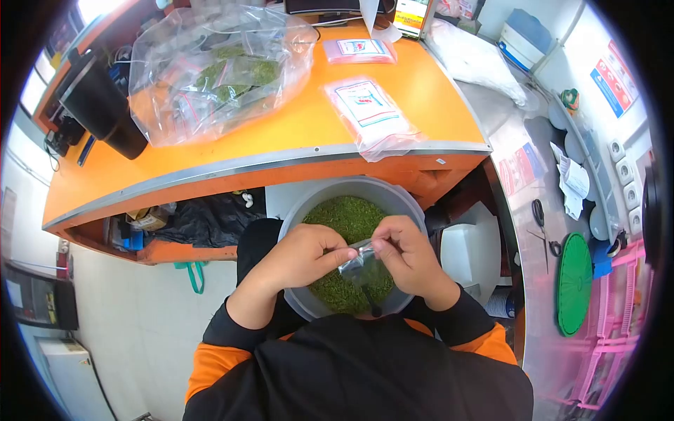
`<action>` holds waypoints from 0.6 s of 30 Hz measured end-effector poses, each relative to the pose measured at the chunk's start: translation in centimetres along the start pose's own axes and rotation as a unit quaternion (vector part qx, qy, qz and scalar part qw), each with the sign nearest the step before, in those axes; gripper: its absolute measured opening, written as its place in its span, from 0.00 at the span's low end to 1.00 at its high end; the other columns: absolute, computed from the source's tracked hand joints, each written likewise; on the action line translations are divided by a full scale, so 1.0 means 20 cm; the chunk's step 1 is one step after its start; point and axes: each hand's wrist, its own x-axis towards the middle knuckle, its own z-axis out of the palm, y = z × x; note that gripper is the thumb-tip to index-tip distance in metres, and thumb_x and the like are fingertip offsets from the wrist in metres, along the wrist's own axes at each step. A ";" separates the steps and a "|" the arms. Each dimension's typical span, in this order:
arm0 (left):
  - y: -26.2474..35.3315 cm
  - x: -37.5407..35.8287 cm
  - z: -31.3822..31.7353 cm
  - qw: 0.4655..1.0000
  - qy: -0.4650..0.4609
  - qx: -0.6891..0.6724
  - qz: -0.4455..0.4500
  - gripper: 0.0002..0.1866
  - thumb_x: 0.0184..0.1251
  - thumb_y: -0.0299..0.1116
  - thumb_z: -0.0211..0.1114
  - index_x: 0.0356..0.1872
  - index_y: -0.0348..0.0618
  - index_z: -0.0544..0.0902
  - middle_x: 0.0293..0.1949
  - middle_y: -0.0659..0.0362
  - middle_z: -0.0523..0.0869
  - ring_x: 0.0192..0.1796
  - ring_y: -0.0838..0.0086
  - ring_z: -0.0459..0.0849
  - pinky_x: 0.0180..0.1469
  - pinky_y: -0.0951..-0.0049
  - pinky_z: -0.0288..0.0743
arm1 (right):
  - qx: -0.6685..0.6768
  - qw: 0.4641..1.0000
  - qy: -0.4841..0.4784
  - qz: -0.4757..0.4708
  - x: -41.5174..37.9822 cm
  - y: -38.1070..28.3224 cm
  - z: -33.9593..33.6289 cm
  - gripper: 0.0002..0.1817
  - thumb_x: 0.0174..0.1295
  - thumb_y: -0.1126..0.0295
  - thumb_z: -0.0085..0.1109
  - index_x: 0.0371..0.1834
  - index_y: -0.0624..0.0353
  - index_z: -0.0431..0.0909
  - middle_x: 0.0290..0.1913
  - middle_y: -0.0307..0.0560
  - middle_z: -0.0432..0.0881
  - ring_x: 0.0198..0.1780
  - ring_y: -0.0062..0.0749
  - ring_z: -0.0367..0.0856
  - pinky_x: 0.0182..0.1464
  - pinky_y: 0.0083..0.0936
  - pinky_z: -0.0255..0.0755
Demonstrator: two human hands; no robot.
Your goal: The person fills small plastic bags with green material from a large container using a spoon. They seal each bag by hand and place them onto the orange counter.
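Observation:
A small clear plastic bag is pinched between my two hands, over a large tub of chopped green herb. My left hand grips the bag's left edge between thumb and forefinger. On the other side, my right hand pinches the bag near its top. Whether anything is inside the bag is too small to tell. A dark-handled utensil lies in the herb below the bag, its far end partly hidden.
On the orange table sit a large clear bag with small herb-filled packets, a black tumbler and packs of printed plastic bags. Scissors and a green round lid lie on the metal counter at right.

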 end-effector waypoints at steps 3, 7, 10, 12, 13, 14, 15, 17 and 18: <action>0.00 0.00 0.01 0.997 0.033 0.004 0.068 0.09 0.62 0.33 0.62 0.28 0.37 0.81 0.24 0.54 0.79 0.28 0.62 0.77 0.30 0.68 0.69 | 0.003 1.000 0.009 -0.011 -0.02 0.04 -0.02 0.08 0.61 0.78 0.54 0.43 0.60 0.71 0.34 0.48 0.76 0.34 0.34 0.79 0.38 0.26 0.71; 0.00 0.00 0.03 0.995 0.062 0.009 0.082 0.06 0.61 0.31 0.62 0.30 0.38 0.81 0.24 0.54 0.78 0.29 0.60 0.77 0.32 0.66 0.70 | -0.060 0.997 0.028 -0.045 -0.01 -0.02 -0.02 0.08 0.61 0.77 0.54 0.43 0.60 0.71 0.33 0.48 0.77 0.34 0.34 0.80 0.37 0.27 0.72; 0.00 0.02 0.05 0.992 0.059 -0.035 0.105 0.06 0.61 0.31 0.63 0.32 0.39 0.81 0.25 0.54 0.78 0.29 0.59 0.77 0.32 0.66 0.70 | -0.142 0.985 -0.054 -0.084 0.02 -0.07 0.00 0.09 0.61 0.78 0.55 0.43 0.60 0.68 0.35 0.44 0.76 0.33 0.24 0.76 0.36 0.22 0.71; 0.05 0.02 0.03 0.996 0.047 0.017 0.070 0.06 0.61 0.31 0.62 0.34 0.40 0.82 0.27 0.54 0.79 0.31 0.58 0.78 0.34 0.65 0.71 | -0.107 0.992 -0.011 -0.064 0.03 -0.08 0.01 0.09 0.59 0.78 0.57 0.41 0.62 0.71 0.36 0.46 0.78 0.34 0.29 0.79 0.37 0.23 0.72; 0.08 0.02 0.00 0.996 0.056 0.040 0.059 0.06 0.62 0.32 0.61 0.33 0.40 0.82 0.28 0.53 0.79 0.33 0.58 0.79 0.35 0.64 0.72 | -0.093 0.993 0.028 -0.069 0.05 -0.09 0.00 0.09 0.59 0.78 0.57 0.41 0.62 0.71 0.35 0.46 0.78 0.34 0.30 0.79 0.37 0.23 0.72; 0.12 0.02 -0.04 0.995 0.066 0.063 0.048 0.07 0.62 0.33 0.61 0.33 0.40 0.81 0.29 0.53 0.80 0.35 0.57 0.79 0.37 0.64 0.72 | -0.078 0.992 0.066 -0.073 0.06 -0.10 -0.01 0.09 0.58 0.78 0.57 0.41 0.62 0.72 0.35 0.46 0.78 0.34 0.31 0.79 0.37 0.23 0.73; 0.15 0.01 -0.08 0.988 0.096 0.109 0.054 0.05 0.62 0.30 0.60 0.33 0.41 0.82 0.31 0.53 0.82 0.35 0.58 0.81 0.37 0.62 0.73 | -0.113 0.984 0.104 -0.089 0.10 -0.15 -0.06 0.10 0.56 0.76 0.57 0.42 0.62 0.74 0.34 0.50 0.80 0.34 0.40 0.79 0.36 0.30 0.73; 0.16 0.02 -0.18 0.964 0.198 0.164 0.068 0.05 0.62 0.30 0.59 0.35 0.41 0.82 0.30 0.53 0.83 0.34 0.59 0.82 0.36 0.63 0.74 | -0.272 0.921 0.151 -0.234 0.23 -0.13 -0.17 0.07 0.55 0.77 0.58 0.37 0.61 0.76 0.35 0.46 0.79 0.36 0.36 0.78 0.40 0.29 0.71; 0.17 0.02 -0.25 0.947 0.247 0.191 0.075 0.05 0.62 0.29 0.59 0.35 0.42 0.82 0.30 0.53 0.84 0.34 0.60 0.83 0.36 0.64 0.74 | -0.342 0.880 0.166 -0.286 0.28 -0.12 -0.21 0.07 0.53 0.77 0.58 0.36 0.60 0.77 0.36 0.45 0.80 0.37 0.38 0.78 0.41 0.32 0.70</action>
